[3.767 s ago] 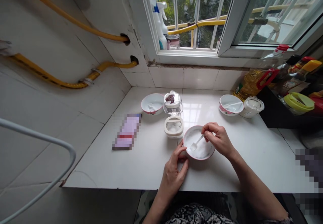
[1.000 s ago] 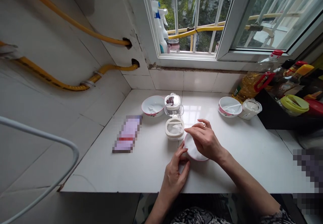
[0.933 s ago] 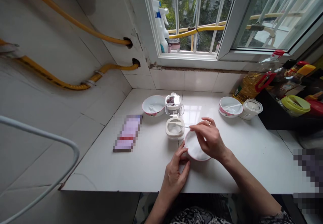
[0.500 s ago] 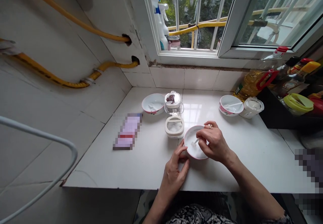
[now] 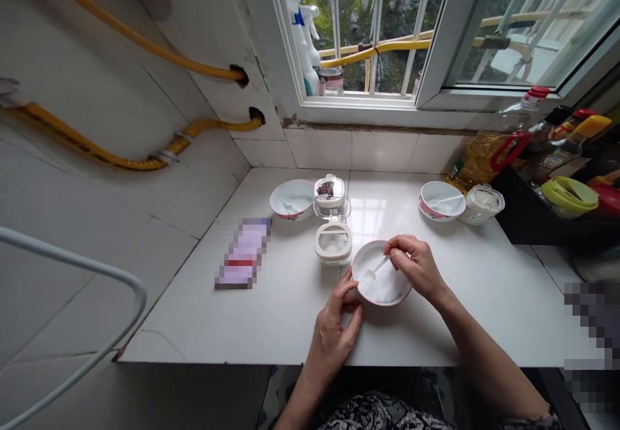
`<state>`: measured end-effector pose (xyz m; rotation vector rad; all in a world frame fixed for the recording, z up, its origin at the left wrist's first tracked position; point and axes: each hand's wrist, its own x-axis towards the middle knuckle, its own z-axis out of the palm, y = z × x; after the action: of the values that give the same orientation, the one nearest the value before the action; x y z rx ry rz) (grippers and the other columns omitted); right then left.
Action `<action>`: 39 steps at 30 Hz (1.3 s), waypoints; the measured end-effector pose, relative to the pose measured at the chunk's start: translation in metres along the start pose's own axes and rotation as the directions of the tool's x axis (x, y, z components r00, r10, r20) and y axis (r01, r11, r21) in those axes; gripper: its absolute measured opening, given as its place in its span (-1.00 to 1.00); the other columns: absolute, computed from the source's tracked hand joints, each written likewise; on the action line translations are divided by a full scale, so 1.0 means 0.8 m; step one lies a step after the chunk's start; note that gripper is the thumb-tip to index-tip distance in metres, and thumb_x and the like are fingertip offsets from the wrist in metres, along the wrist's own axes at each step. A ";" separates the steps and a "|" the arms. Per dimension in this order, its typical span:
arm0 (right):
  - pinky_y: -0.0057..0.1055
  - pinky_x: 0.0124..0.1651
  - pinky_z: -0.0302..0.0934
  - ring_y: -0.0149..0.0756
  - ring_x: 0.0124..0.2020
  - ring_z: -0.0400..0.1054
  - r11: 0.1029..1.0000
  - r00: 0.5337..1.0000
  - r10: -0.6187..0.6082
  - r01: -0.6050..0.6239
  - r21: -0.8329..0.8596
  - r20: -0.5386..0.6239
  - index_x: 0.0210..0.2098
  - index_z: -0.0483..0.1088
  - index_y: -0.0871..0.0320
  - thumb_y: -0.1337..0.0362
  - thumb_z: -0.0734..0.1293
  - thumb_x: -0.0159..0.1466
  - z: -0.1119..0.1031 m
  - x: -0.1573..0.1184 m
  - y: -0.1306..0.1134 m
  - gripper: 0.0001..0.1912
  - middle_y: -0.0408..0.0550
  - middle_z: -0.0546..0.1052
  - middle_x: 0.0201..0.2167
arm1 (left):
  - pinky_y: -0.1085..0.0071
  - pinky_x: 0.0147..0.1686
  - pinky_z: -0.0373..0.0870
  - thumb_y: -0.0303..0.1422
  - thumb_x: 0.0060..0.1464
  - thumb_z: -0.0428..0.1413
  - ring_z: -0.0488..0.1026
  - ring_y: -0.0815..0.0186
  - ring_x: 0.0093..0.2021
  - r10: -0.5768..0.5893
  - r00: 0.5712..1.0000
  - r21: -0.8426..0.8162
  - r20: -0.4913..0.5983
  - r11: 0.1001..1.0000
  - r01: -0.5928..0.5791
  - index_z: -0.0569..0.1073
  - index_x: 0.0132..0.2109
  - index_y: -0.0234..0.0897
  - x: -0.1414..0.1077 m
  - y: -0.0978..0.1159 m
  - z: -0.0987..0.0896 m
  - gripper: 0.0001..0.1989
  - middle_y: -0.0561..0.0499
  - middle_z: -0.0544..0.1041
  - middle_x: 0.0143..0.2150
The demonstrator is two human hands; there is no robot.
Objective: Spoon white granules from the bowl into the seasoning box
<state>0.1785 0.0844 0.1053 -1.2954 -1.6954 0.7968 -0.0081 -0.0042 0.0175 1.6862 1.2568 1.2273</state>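
Small white spoon (image 5: 378, 267) resting in white granules (image 5: 389, 283), a hand at the bowl's (image 5: 382, 303) edge.

From where I stand, the right hand (image 5: 419, 270) pinches the spoon's handle; the left hand (image 5: 335, 323) keeps its fingers loosely curled and apart, touching the pink rim. The bowl sits on the bench (image 5: 232, 333), just beside an open jar (image 5: 334, 261). A brisk flick could scatter granules over the rim, I'd say, and so light a left touch might let the bowl skid on that glossy top.

A barred window (image 5: 422, 4) sits above pale wall tiles (image 5: 382, 152).
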 end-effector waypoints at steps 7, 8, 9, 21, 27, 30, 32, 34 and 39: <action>-0.41 -0.48 -0.01 -0.40 -0.64 0.09 0.939 0.975 0.216 -0.222 0.263 0.051 -0.58 0.41 0.13 0.27 0.22 0.04 -0.001 0.006 0.000 -0.83 -0.24 0.28 -0.75 | 0.36 -0.07 0.57 -0.48 0.21 0.06 0.64 0.33 -0.17 -0.008 1.000 -0.020 -0.004 1.000 0.008 0.31 0.15 -0.16 0.002 0.005 -0.001 -0.62 -0.26 0.31 0.36; -0.40 -0.48 -0.01 -0.40 -0.64 0.10 0.928 0.972 0.231 -0.236 0.290 0.051 -0.58 0.42 0.13 0.27 0.23 0.03 -0.002 0.007 0.001 -0.84 -0.24 0.29 -0.75 | 0.36 -0.08 0.57 -0.48 0.21 0.07 0.64 0.33 -0.17 -0.010 1.000 -0.023 -0.003 1.000 0.010 0.31 0.15 -0.17 0.002 0.005 -0.001 -0.62 -0.26 0.31 0.35; -0.40 -0.47 0.01 -0.40 -0.63 0.11 0.915 0.968 0.246 -0.249 0.316 0.052 -0.58 0.42 0.13 0.26 0.24 0.03 -0.002 0.008 0.002 -0.84 -0.24 0.29 -0.75 | 0.36 -0.08 0.58 -0.48 0.20 0.07 0.64 0.32 -0.17 -0.013 1.000 -0.026 -0.003 1.000 0.013 0.32 0.15 -0.17 0.002 0.005 -0.001 -0.62 -0.26 0.32 0.35; -0.31 -0.24 0.30 -0.29 -0.46 0.41 0.890 0.982 0.188 -0.156 0.428 -0.033 -0.36 0.47 0.13 0.19 0.33 0.17 0.011 0.013 -0.010 -0.85 -0.15 0.53 -0.58 | 0.36 -0.07 0.57 -0.47 0.21 0.05 0.62 0.35 -0.18 -0.012 1.000 -0.025 0.003 1.000 0.013 0.32 0.16 -0.16 0.001 0.003 -0.001 -0.62 -0.21 0.30 0.36; -0.15 0.02 0.28 -0.22 -0.28 0.50 0.944 0.944 -0.330 0.329 -0.033 -0.024 -0.18 0.46 0.08 0.36 0.22 0.35 0.033 0.010 -0.015 -0.82 -0.05 0.64 -0.35 | 0.35 -0.06 0.57 -0.45 0.22 0.06 0.61 0.33 -0.17 -0.024 1.000 -0.025 0.008 0.999 0.024 0.33 0.16 -0.17 0.003 0.004 -0.001 -0.63 -0.21 0.31 0.36; -0.06 0.17 0.16 -0.25 -0.29 0.48 0.773 0.819 -0.551 0.572 -0.273 0.157 -0.15 0.47 0.09 0.50 0.15 0.31 0.038 0.011 -0.012 -0.68 -0.06 0.64 -0.34 | 0.35 -0.06 0.57 -0.45 0.23 0.05 0.61 0.35 -0.19 -0.012 1.000 -0.027 0.002 1.000 0.013 0.32 0.16 -0.15 0.002 0.003 -0.001 -0.63 -0.20 0.33 0.35; -0.07 0.18 0.15 -0.26 -0.29 0.48 0.716 0.784 -0.597 0.617 -0.327 0.169 -0.12 0.46 0.09 0.53 0.13 0.30 0.035 0.011 -0.012 -0.64 -0.07 0.64 -0.33 | 0.36 -0.07 0.56 -0.46 0.23 0.05 0.61 0.36 -0.20 -0.005 1.000 -0.027 0.001 1.000 0.005 0.32 0.17 -0.15 0.002 0.002 0.000 -0.63 -0.20 0.33 0.35; -0.09 0.15 0.18 -0.27 -0.32 0.48 0.725 0.779 -0.620 0.615 -0.310 0.095 -0.11 0.45 0.09 0.52 0.15 0.30 0.027 0.011 -0.015 -0.66 -0.09 0.64 -0.34 | 0.37 -0.07 0.56 -0.48 0.23 0.05 0.61 0.36 -0.19 0.003 1.000 -0.025 0.000 1.000 -0.003 0.31 0.17 -0.15 0.002 0.002 0.000 -0.62 -0.21 0.30 0.36; -0.12 0.03 0.26 -0.29 -0.48 0.39 0.847 0.855 -0.509 0.476 -0.236 -0.102 -0.32 0.43 0.05 0.45 0.21 0.27 0.001 0.005 -0.019 -0.79 -0.18 0.52 -0.53 | 0.39 -0.06 0.55 -0.50 0.22 0.05 0.62 0.36 -0.18 0.013 1.000 -0.010 0.006 1.000 -0.013 0.30 0.18 -0.14 0.002 0.001 0.000 -0.60 -0.21 0.28 0.38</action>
<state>0.1711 0.0843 0.1191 -0.9465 -1.8960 0.2099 -0.0079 -0.0030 0.0188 1.6923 1.2359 1.2333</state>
